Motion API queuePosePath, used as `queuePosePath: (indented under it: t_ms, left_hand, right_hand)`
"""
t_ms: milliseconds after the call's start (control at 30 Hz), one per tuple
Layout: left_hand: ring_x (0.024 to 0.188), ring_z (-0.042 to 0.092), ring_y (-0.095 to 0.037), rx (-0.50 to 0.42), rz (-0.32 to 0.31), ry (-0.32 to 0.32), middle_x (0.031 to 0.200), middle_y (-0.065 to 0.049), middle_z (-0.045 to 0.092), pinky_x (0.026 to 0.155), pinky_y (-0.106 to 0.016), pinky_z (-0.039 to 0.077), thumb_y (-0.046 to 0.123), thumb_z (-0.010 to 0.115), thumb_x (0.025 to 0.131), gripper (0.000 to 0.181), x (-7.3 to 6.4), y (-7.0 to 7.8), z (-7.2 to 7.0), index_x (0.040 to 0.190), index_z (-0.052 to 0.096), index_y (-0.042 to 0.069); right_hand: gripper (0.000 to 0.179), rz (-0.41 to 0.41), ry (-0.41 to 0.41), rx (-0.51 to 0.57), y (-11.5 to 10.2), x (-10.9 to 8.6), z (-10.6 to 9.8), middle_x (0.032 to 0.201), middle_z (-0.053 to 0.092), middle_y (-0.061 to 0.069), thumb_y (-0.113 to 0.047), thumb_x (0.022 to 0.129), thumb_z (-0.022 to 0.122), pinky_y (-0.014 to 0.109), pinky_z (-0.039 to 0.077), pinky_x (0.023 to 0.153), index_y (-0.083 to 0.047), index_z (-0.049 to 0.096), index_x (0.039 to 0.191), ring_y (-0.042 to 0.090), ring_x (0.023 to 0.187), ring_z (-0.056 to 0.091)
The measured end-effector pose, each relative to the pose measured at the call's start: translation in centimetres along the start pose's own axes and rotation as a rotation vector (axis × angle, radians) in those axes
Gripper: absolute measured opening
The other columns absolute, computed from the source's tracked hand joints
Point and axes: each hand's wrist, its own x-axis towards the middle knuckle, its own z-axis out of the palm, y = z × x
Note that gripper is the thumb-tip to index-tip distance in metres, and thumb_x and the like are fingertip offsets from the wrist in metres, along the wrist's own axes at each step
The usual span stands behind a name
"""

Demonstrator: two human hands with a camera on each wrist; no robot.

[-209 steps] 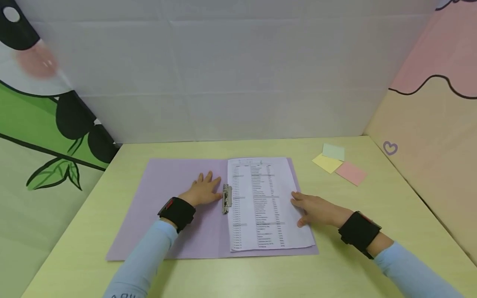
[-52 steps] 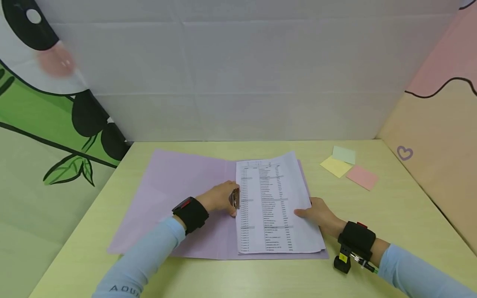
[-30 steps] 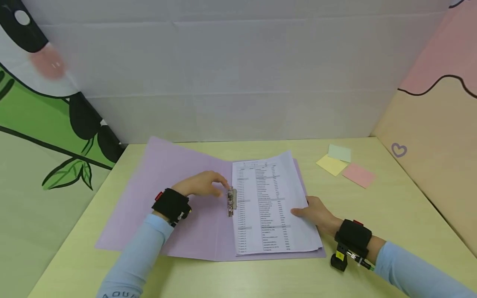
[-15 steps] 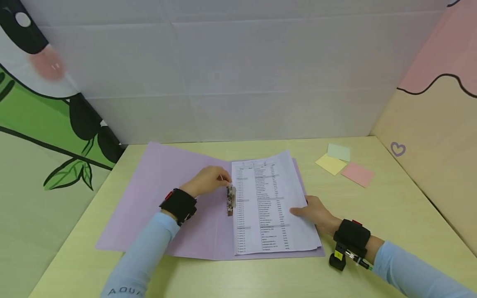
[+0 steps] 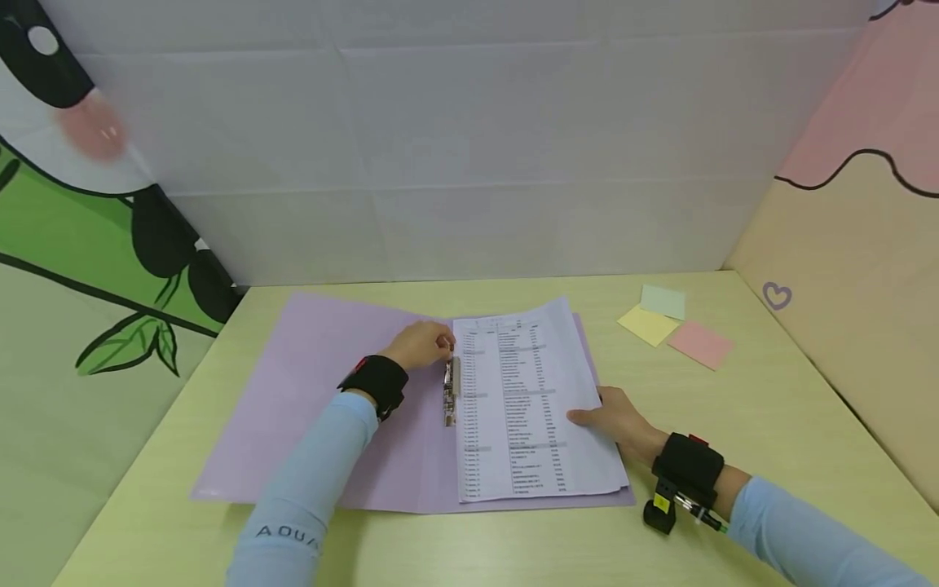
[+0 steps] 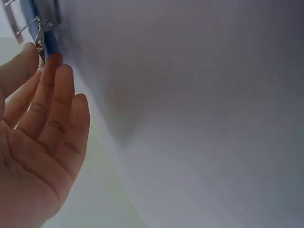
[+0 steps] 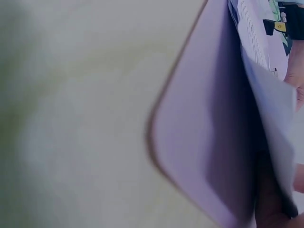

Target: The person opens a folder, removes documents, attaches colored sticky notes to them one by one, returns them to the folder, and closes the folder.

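A purple folder (image 5: 315, 391) lies open on the table. A stack of printed sheets (image 5: 506, 408) covers its right half. Along the sheets' left edge runs a metal clip (image 5: 449, 399). My left hand (image 5: 421, 344) is at the far end of that clip; in the left wrist view its thumb and forefinger pinch the thin metal lever (image 6: 40, 42). My right hand (image 5: 619, 420) holds the sheets by their right edge, thumb on top. In the right wrist view its fingers (image 7: 270, 202) are under the sheets, which stand raised off the folder.
Green (image 5: 663, 302), yellow (image 5: 649, 326) and pink (image 5: 700, 345) paper notes lie together at the back right of the table (image 5: 411, 554). A pale wall closes the back, with printed panels at both sides. Black camera bands are on both wrists.
My left hand went from lying flat on the folder to the clip, then to its far end. My right hand now holds the sheets' lifted edge. The left cover rose, then sank.
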Motion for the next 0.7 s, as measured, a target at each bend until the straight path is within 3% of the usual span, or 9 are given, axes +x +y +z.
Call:
queuePosePath:
  t_ms: [133,233,400,500,567,633,700]
  left_hand:
    - [0.087,0.060,-0.020,0.005,-0.042,-0.016,0.101,-0.008,0.066,0.074,-0.032,0.047,0.016,0.061,0.087,0.022,0.0,0.0,0.3,0.107,0.064,0.009]
    - [0.089,0.060,-0.023,0.014,-0.031,-0.024,0.103,-0.010,0.066,0.076,-0.034,0.047,0.016,0.060,0.088,0.024,-0.3,0.3,0.2,0.110,0.062,0.007]
    - [0.119,0.049,-0.031,0.101,-0.045,-0.065,0.128,-0.019,0.053,0.099,-0.040,0.039,0.017,0.061,0.087,0.048,-2.0,1.7,-0.1,0.128,0.048,-0.003]
    - [0.126,0.041,-0.036,0.235,-0.066,-0.073,0.138,-0.025,0.040,0.104,-0.043,0.034,0.019,0.068,0.082,0.062,-4.5,3.5,-0.2,0.130,0.042,-0.009]
    - [0.118,0.049,-0.038,0.317,-0.052,-0.060,0.135,-0.027,0.042,0.096,-0.043,0.043,0.018,0.071,0.078,0.056,-7.1,5.2,0.2,0.122,0.051,-0.009]
    - [0.095,0.060,-0.031,0.386,-0.017,-0.051,0.116,-0.023,0.057,0.080,-0.040,0.051,0.019,0.074,0.074,0.040,-10.1,6.9,0.9,0.104,0.062,-0.006]
    - [0.080,0.060,-0.024,0.407,0.017,-0.073,0.101,-0.017,0.062,0.068,-0.035,0.053,0.020,0.074,0.073,0.032,-12.7,8.3,2.1,0.094,0.065,-0.003]
  right_hand:
    - [0.044,-0.013,-0.016,0.007,0.1,0.2,0.0,0.101,0.066,0.017,-0.006,0.084,0.063,0.037,0.054,0.067,0.005,0.048,0.124,0.025,0.080,0.067]
    - [0.043,-0.008,-0.015,0.011,0.1,0.1,0.0,0.100,0.066,0.016,-0.006,0.084,0.063,0.037,0.054,0.067,0.004,0.049,0.123,0.025,0.079,0.067]
    - [0.042,0.011,-0.004,0.008,0.2,0.3,-0.1,0.100,0.066,0.015,-0.006,0.084,0.062,0.037,0.054,0.067,0.002,0.049,0.123,0.025,0.079,0.067]
    - [0.042,0.015,-0.008,0.015,0.3,0.5,-0.1,0.102,0.066,0.016,-0.006,0.084,0.062,0.037,0.054,0.068,0.002,0.049,0.124,0.025,0.081,0.067]
    - [0.042,0.017,-0.011,0.024,0.3,0.5,-0.1,0.102,0.066,0.016,-0.006,0.084,0.062,0.037,0.054,0.069,0.002,0.050,0.124,0.025,0.081,0.067]
    - [0.041,0.025,-0.020,0.037,0.2,0.6,-0.1,0.102,0.066,0.016,-0.005,0.085,0.061,0.037,0.054,0.069,0.001,0.050,0.124,0.025,0.082,0.067]
    - [0.041,0.024,-0.031,0.044,0.2,0.6,-0.1,0.102,0.066,0.016,-0.005,0.085,0.060,0.038,0.054,0.070,0.002,0.049,0.124,0.026,0.082,0.067]
